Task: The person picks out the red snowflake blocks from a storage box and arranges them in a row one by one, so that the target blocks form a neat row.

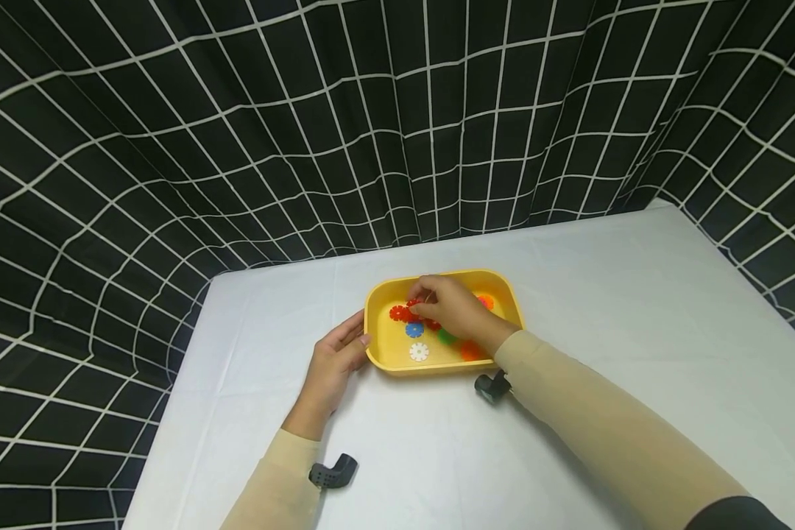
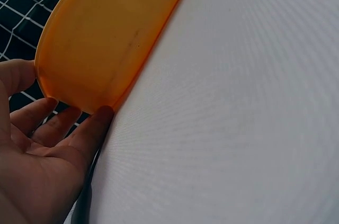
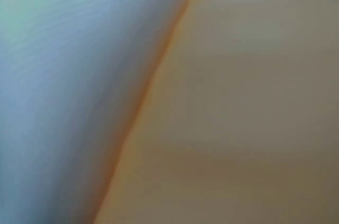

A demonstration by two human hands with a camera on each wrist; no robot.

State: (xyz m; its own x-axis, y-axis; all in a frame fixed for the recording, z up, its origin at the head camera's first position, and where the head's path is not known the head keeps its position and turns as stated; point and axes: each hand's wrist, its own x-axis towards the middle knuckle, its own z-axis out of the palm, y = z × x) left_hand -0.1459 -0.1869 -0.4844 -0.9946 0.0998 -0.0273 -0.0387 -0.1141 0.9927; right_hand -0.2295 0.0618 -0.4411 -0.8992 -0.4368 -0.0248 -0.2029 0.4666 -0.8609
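Note:
A yellow plastic tray (image 1: 397, 362) lies on the white table with notched snowflake discs inside. My left hand (image 1: 331, 364) grips its left end; in the left wrist view the thumb is at the rim and the fingers (image 2: 90, 134) bear on the orange-looking wall (image 2: 100, 44). Inside the tray, my right hand (image 1: 453, 303) reaches down and pinches a red snowflake disc (image 1: 414, 303) with thumb and fingertips. Close by lie another red disc (image 1: 396, 313), a blue disc (image 1: 414, 330) and a white disc (image 1: 419, 352). The right hand is out of the blurred right wrist view.
A green disc (image 1: 447, 336) and orange discs (image 1: 470, 351) lie under and beside the right wrist. White cloth (image 1: 252, 353) covers the table around the tray. A black curtain (image 1: 344, 147) with white grid lines hangs behind and at both sides.

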